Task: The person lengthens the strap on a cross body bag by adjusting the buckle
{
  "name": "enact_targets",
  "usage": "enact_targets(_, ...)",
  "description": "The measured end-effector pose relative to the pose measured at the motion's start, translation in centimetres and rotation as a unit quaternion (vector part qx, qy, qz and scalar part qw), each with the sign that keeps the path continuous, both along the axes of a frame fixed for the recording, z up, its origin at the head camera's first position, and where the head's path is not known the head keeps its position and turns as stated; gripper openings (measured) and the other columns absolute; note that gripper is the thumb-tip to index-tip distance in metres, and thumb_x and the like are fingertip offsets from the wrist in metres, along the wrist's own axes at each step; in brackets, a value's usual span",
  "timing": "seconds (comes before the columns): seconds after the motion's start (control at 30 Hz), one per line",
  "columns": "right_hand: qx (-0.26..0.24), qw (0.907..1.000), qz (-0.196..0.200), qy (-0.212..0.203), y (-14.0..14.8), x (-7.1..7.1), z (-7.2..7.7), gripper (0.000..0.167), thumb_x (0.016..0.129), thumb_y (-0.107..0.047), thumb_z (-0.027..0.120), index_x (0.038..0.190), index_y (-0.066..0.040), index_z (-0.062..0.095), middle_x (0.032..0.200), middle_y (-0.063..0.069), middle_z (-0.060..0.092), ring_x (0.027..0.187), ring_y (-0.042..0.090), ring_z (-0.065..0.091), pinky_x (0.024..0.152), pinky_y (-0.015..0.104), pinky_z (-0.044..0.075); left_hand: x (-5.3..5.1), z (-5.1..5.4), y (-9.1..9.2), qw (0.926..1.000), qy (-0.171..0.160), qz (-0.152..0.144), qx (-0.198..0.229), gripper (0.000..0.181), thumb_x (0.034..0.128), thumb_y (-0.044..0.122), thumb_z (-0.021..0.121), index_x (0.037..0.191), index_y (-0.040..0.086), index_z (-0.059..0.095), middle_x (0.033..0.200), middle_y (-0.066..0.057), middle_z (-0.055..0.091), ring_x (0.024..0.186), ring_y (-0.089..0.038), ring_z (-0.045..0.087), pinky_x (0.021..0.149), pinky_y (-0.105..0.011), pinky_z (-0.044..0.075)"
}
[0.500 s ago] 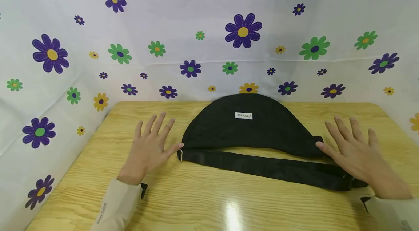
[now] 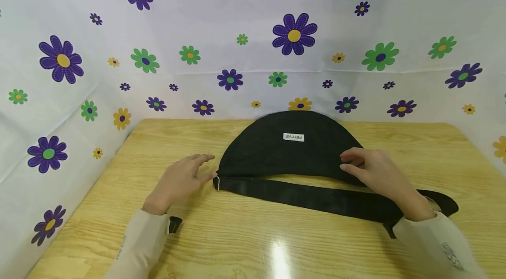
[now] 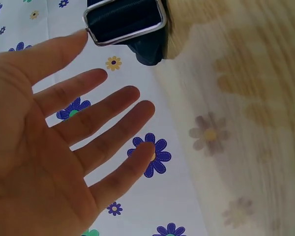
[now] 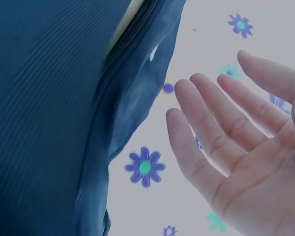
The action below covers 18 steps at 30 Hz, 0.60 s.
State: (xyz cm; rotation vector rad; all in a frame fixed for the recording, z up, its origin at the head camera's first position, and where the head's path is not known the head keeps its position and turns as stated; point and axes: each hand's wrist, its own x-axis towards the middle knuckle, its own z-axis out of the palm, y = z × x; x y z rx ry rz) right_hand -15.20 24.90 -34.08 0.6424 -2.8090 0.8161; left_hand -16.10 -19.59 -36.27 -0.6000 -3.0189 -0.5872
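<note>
A black half-moon sling bag (image 2: 253,156) lies on the wooden table, its white label (image 2: 294,137) upside down. Its wide strap (image 2: 300,195) runs along the near side, with a metal buckle (image 3: 125,22) at the left end. Beside that buckle is my left hand (image 2: 178,182); the thumb tip is at the metal and the fingers are spread apart, holding nothing. Over the bag's right part hovers my right hand (image 2: 375,169), fingers loosely bent. In the right wrist view its palm (image 4: 250,191) is empty, with the dark ribbed strap (image 4: 44,113) close by.
A white cloth (image 2: 237,6) printed with purple, green and yellow flowers hangs behind and to the left of the table (image 2: 221,244). The bag's far edge reaches the table's back edge. Light glares off the tabletop near the front.
My right hand has moved left from beyond the bag's right end to over its right part, fingers now bent. My left hand has turned slightly, staying near the buckle.
</note>
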Motion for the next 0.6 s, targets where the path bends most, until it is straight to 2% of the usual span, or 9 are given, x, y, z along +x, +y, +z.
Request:
enact_targets(0.13, -0.039, 0.9988, 0.025, -0.016, -1.8, -0.5, 0.2, 0.014, 0.091, -0.001, 0.074, 0.104, 0.005, 0.072, 0.093, 0.007, 0.073, 0.077, 0.020, 0.069, 0.068, 0.029, 0.056, -0.3, -0.1, -0.2, 0.9955, -0.043, -0.023, 0.081, 0.038, 0.1019, 0.017, 0.064, 0.136, 0.000, 0.062, 0.135, -0.016, 0.062, 0.115, -0.035, 0.062, 0.090, -0.050, 0.053)
enact_targets(0.23, -0.059, 0.9968, 0.048, -0.024, -3.0, -0.9, 0.2, 0.013, 0.091, -0.002, 0.074, 0.102, 0.004, 0.073, 0.093, 0.006, 0.073, 0.077, 0.017, 0.068, 0.067, 0.027, 0.055, -0.7, -0.3, -0.5, 0.9863, -0.067, -0.049, 0.143, 0.034, 0.1029, 0.008, 0.060, 0.133, -0.006, 0.061, 0.132, -0.019, 0.064, 0.113, -0.035, 0.063, 0.091, -0.049, 0.053)
enact_targets(0.33, -0.073, 0.9947, 0.066, -0.031, -4.0, -1.1, 0.3, 0.012, 0.091, -0.003, 0.075, 0.102, 0.003, 0.074, 0.093, 0.005, 0.073, 0.077, 0.016, 0.068, 0.068, 0.027, 0.055, -1.0, -0.4, -0.9, 0.9772, -0.081, -0.066, 0.185, 0.031, 0.1031, 0.004, 0.057, 0.131, -0.009, 0.062, 0.129, -0.022, 0.064, 0.109, -0.035, 0.064, 0.090, -0.047, 0.054)
enact_targets(0.47, -0.082, 0.9918, 0.085, -0.047, -5.6, -1.4, 0.5, 0.012, 0.090, -0.001, 0.075, 0.101, 0.004, 0.074, 0.092, 0.005, 0.073, 0.076, 0.015, 0.067, 0.069, 0.027, 0.055, -1.1, -0.3, -1.2, 0.9721, -0.104, -0.064, 0.201, 0.032, 0.1035, 0.009, 0.058, 0.130, -0.008, 0.063, 0.127, -0.022, 0.065, 0.104, -0.032, 0.065, 0.083, -0.041, 0.055)
enact_targets(0.6, -0.096, 0.9868, 0.107, -0.074, -7.7, -1.8, 0.6, 0.013, 0.091, -0.001, 0.073, 0.102, 0.005, 0.073, 0.091, 0.004, 0.073, 0.078, 0.016, 0.067, 0.071, 0.028, 0.055, -1.2, -0.3, -1.2, 0.9689, -0.131, -0.042, 0.206, 0.035, 0.1042, 0.015, 0.058, 0.130, -0.007, 0.063, 0.123, -0.019, 0.067, 0.101, -0.028, 0.065, 0.082, -0.038, 0.054)
